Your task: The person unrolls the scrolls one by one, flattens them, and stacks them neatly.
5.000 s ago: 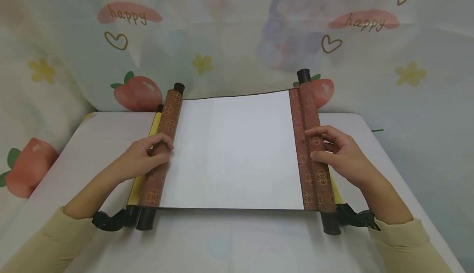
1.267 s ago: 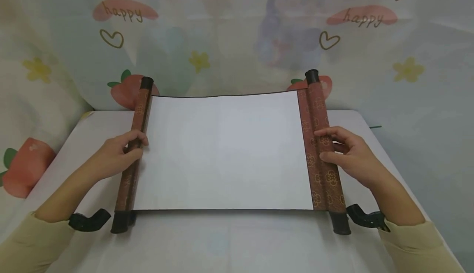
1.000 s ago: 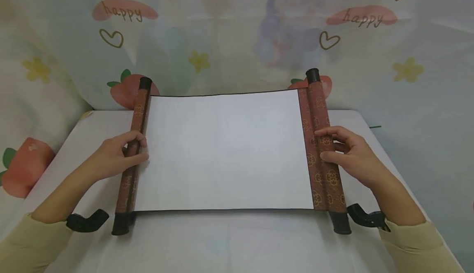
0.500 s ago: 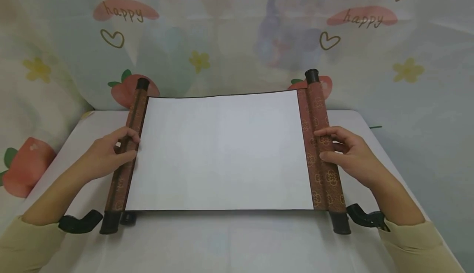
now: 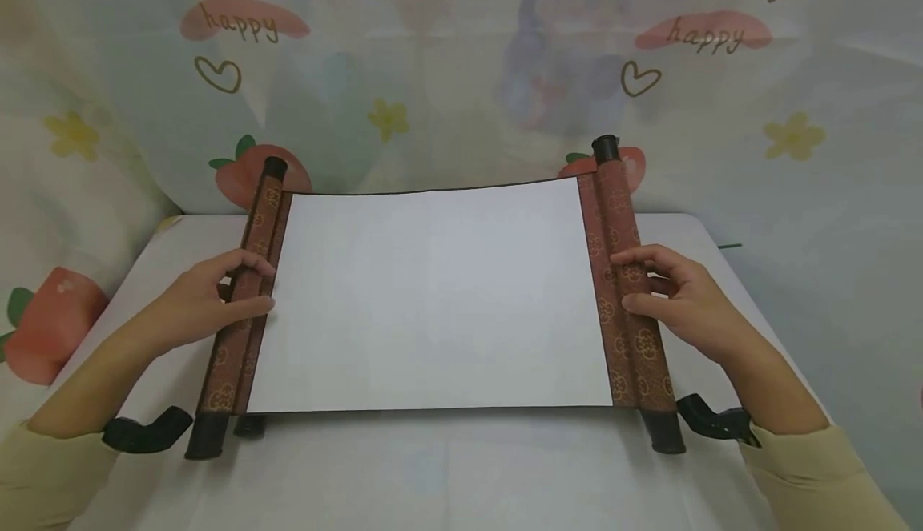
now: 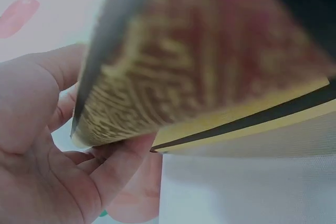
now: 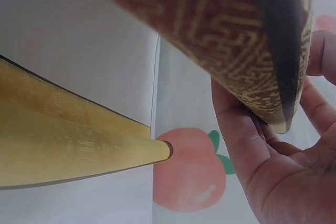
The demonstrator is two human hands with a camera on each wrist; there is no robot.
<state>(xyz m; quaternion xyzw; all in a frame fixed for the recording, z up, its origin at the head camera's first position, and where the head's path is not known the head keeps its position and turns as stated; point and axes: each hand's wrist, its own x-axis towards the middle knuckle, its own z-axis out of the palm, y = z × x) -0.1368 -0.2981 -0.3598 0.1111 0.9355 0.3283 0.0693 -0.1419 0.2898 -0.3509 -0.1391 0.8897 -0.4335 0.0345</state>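
Note:
A scroll lies spread between my hands, its blank white sheet [image 5: 440, 299] facing up and edged in dark trim. My left hand [image 5: 183, 303] grips the brown, flower-patterned left roller [image 5: 227, 351] around its middle, thumb and fingers over it. On the other side my right hand [image 5: 681, 303] holds the matching right roller [image 5: 644, 347] the same way. Both rollers have black end caps. From below, the right wrist view shows a yellow roll [image 7: 100, 140] under the scroll. In the left wrist view a yellow edge [image 6: 236, 116] runs beside the gold-patterned roller [image 6: 157, 72].
A white table [image 5: 433, 475] carries the scroll. Behind it hangs a pale cloth backdrop [image 5: 447, 74] printed with hearts, flowers and fruit. A second black cap [image 5: 249, 427] shows under the scroll's lower left corner. Black straps [image 5: 147, 431] sit at the wrists.
My left hand has moved left with its roller, spreading more white sheet. That roller has turned, and a brown patterned strip now shows beside it. My right hand has shifted slightly right since the first frame.

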